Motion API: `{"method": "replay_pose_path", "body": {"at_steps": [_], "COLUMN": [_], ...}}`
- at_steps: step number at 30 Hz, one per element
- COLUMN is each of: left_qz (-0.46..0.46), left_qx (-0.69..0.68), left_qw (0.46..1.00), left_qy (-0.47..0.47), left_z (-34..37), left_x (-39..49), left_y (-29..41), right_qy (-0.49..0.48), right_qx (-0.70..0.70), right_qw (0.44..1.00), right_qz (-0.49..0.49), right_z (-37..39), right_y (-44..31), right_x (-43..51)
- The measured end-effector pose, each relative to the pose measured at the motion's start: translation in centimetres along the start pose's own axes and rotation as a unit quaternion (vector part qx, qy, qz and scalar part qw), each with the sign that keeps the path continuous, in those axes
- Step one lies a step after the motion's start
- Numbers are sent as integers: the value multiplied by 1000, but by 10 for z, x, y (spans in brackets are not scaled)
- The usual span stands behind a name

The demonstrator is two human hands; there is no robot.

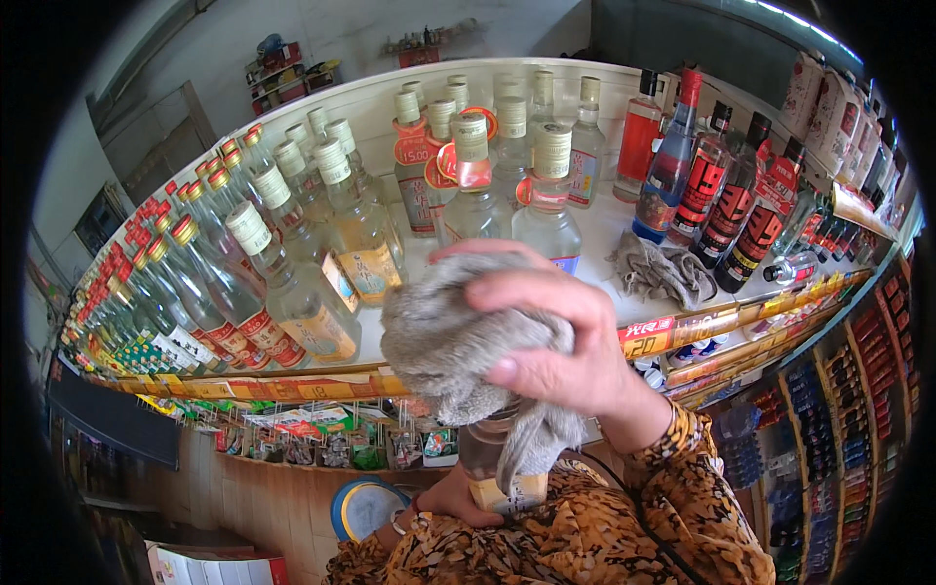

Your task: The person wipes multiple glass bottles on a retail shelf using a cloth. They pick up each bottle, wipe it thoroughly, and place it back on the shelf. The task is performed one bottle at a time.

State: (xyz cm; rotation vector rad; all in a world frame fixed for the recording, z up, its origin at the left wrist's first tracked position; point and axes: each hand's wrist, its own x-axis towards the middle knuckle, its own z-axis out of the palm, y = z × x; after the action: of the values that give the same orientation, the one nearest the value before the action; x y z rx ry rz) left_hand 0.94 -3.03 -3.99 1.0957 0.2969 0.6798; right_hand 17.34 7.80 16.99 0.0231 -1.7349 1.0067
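My right hand (563,329) grips a grey cloth (446,336), which is draped over the top of a glass bottle (504,490) close to my body. The cloth hides the bottle's cap and neck. Low down, my left hand (457,497) holds that bottle near its base. Just beyond the cloth, clear bottles with whitish screw caps stand on the white shelf, among them a round-shouldered bottle (548,227). A second grey cloth (662,270) lies crumpled on the shelf to the right, beside a blue bottle (665,175).
Rows of red-capped bottles (219,322) crowd the left of the shelf. Black-capped bottles (757,227) stand at the right, near a small bottle lying on its side (790,269). Price strips line the shelf's front edge (292,386). A blue-rimmed round container (365,508) stands below.
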Motion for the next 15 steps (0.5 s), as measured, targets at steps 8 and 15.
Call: {"method": "replay_pose_path", "body": {"at_steps": [8,15], "left_qz": [36,99], "left_qx": [213,253], "left_qw": [972,962], "left_qy": [-88,-34], "left_z": [-49,-14], "left_x": [7,-4], "left_y": [-43,-4], "right_qy": [54,-108], "right_qx": [317,-76], "right_qw": [929,990], "right_qz": [181,57], "right_z": [-5,26], "right_y": [18,85], "right_x": [4,-48]}}
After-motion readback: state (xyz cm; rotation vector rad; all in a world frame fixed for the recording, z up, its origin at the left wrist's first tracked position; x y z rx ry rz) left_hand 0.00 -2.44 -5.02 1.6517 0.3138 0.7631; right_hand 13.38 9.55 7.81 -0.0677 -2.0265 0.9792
